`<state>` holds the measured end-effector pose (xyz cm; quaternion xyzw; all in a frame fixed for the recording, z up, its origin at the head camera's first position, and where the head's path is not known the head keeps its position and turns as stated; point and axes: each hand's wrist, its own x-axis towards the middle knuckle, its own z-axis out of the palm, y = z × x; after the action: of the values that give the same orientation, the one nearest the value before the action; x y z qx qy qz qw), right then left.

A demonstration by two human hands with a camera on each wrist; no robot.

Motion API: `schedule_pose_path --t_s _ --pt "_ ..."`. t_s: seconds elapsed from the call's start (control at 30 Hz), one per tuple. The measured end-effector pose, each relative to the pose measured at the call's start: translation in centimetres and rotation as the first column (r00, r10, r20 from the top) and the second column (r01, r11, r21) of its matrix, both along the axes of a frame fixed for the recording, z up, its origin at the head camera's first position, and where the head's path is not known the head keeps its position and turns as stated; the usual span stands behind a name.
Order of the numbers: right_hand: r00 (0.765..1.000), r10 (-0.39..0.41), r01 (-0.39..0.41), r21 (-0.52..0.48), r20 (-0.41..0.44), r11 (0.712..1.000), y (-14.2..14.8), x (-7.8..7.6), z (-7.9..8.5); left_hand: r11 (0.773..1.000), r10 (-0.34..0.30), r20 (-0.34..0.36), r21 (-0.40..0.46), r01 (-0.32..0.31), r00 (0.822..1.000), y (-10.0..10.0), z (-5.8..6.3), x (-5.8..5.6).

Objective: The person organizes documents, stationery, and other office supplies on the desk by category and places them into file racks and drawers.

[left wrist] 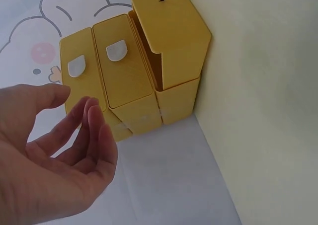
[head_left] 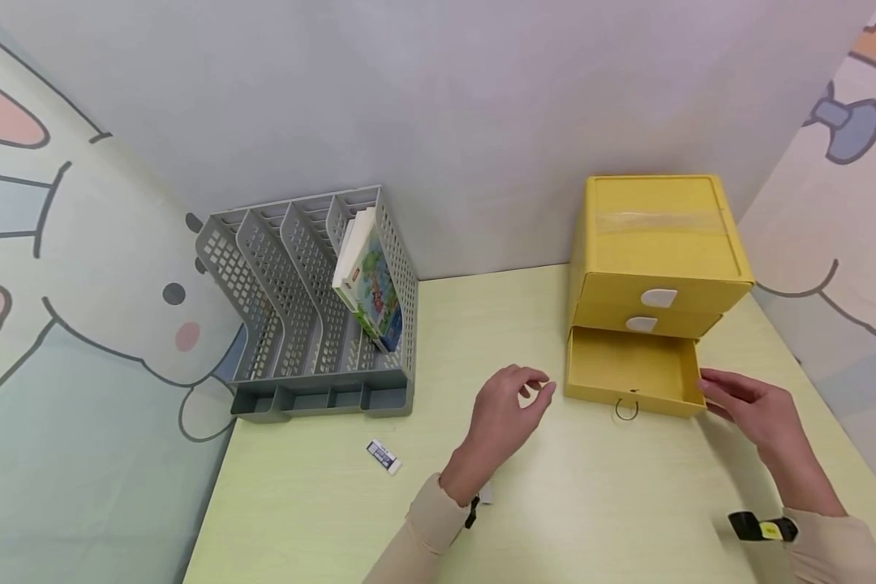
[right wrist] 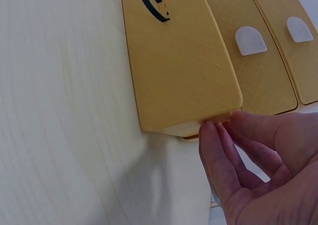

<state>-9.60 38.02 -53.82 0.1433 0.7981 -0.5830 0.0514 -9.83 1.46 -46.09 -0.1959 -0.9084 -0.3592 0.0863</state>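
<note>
A yellow drawer unit [head_left: 650, 235] stands at the right, its bottom drawer [head_left: 631, 365] pulled out and bare inside. A dark loop handle [head_left: 627, 410] hangs on that drawer's front. My right hand [head_left: 759, 405] pinches the drawer's right side wall near the front corner; in the right wrist view the thumb [right wrist: 253, 125] is at the rim and the fingers lie along the outside. To the left of the drawer, over the table, my left hand [head_left: 507, 410] hovers with loosely curled fingers and nothing in it. The upper two drawers, with white tabs [left wrist: 117, 50], are closed.
A grey file rack [head_left: 321, 381] stands at the left, with several books [head_left: 371, 280] in its right slot and small compartments along its front. An eraser [head_left: 384, 457] lies on the table [head_left: 299, 503] before it. A small pale object [head_left: 486, 492] is partly hidden by my left wrist.
</note>
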Motion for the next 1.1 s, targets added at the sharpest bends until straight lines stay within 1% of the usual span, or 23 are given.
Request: schedule_pose_path --t_s 0.17,0.3,0.5,0.7,0.9,1.1 --pt "1.000 -0.001 0.001 0.002 0.005 1.000 -0.1 0.0 0.1 1.000 0.017 0.090 0.025 -0.019 0.996 -1.6 -1.1 0.7" --pt "1.000 -0.002 0.002 0.003 0.008 1.000 -0.1 0.0 0.3 0.999 0.034 0.141 0.025 -0.037 0.989 -2.7 -1.9 1.4" --pt "1.000 -0.004 0.004 -0.029 0.000 1.000 -0.1 0.1 0.4 0.998 0.049 0.188 0.026 -0.055 0.981 -4.4 -3.1 2.4" --pt "1.000 -0.008 0.007 -0.073 -0.016 0.997 -0.1 0.1 0.3 0.996 0.069 0.245 0.038 -0.081 0.967 -6.2 -4.3 3.4" --pt "1.000 -0.009 0.008 -0.065 -0.009 0.998 -0.3 0.0 0.3 0.994 0.095 0.300 0.028 -0.108 0.949 -7.9 -5.2 4.3" --pt "1.000 -0.013 0.013 -0.057 0.000 0.998 -0.1 0.1 0.3 0.994 0.106 0.343 -0.006 -0.110 0.934 -9.4 -6.1 5.2"
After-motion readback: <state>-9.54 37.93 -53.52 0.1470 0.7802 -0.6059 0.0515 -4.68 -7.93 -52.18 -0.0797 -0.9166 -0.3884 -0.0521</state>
